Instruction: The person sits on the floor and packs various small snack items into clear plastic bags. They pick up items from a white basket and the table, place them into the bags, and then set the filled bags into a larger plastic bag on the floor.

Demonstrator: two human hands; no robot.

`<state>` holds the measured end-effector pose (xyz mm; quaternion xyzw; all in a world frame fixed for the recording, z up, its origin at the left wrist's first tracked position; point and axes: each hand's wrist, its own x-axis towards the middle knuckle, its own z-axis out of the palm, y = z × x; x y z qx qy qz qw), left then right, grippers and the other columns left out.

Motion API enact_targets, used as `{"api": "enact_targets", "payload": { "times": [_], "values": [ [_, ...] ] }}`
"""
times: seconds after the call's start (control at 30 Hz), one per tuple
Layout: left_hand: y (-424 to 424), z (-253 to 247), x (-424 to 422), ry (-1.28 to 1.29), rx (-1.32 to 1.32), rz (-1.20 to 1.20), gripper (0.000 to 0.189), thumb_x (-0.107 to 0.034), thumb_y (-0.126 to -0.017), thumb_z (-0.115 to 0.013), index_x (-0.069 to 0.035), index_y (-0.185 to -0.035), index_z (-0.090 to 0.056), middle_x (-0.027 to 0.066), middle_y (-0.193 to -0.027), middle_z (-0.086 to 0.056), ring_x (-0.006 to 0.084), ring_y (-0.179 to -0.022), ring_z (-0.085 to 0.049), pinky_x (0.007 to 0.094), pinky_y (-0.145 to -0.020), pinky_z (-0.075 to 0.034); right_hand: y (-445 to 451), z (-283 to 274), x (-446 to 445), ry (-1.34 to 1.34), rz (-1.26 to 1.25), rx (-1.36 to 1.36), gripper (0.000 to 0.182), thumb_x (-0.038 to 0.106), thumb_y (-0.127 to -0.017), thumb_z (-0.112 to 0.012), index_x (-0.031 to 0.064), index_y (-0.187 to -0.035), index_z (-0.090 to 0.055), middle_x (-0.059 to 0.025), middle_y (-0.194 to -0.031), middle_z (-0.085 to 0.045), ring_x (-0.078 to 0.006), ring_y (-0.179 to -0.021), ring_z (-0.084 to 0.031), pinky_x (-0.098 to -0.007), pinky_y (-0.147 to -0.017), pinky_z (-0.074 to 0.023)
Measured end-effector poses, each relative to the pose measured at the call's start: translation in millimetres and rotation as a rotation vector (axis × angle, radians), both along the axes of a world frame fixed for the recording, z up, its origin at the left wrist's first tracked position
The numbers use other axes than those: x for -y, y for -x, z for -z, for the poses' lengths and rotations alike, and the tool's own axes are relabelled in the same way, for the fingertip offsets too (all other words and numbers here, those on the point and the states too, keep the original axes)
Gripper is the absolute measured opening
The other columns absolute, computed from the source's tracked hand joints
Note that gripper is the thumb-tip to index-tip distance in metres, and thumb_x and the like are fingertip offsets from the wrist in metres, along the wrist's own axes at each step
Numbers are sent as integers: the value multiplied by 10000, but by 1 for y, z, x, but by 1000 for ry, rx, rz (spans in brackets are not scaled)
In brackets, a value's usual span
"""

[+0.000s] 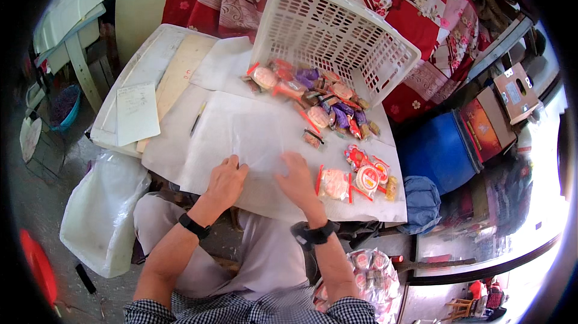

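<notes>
A clear plastic bag (pixel 257 141) lies flat on the white sheet covering the table, faint against it. My left hand (pixel 227 179) rests at its near left edge with the fingers bent; the fingertips touch or pinch the plastic. My right hand (pixel 294 177), blurred, is at the bag's near right side, its fingers curved, and whether it grips the film is unclear. Right of it lie a wrapped pink round cake (pixel 334 183), a round packet with a red ring (pixel 368 178) and a yellow wrapped piece (pixel 391 188). A small dark-banded packet (pixel 312 139) lies beyond my right hand.
A white plastic basket (pixel 334 21) lies tipped on its side, with wrapped snacks (pixel 342 114) spilling from it. A pen (pixel 198 118) and a written sheet (pixel 137 114) are at left. Below stands a plastic-lined white foam box (pixel 101 220); a blue barrel (pixel 438 152) is at right.
</notes>
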<state>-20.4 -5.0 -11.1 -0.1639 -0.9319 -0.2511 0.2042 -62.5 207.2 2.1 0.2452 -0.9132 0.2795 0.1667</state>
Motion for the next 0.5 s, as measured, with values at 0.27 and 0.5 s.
{"api": "enact_targets", "payload": {
  "times": [0.27, 0.5],
  "values": [
    [0, -6, -6, 9, 3, 11, 114, -11, -701, -612, -22, -810, -584, 171, -867, -526, 337, -784, -597, 424, -631, -506, 35, -39, -77, 152, 198, 141, 328, 177, -791, -686, 20, -1071, -616, -146, -978, -653, -260, -799, -661, -357, -712, -534],
    [0, -8, -6, 50, 47, 3, 109, -27, -716, -587, -24, -824, -580, 167, -870, -529, 323, -759, -604, 421, -603, -506, 108, -39, -130, -18, 414, 81, 363, 165, -760, -687, 6, -1075, -602, -190, -1003, -638, -323, -905, -630, -436, -807, -501]
  ]
}}
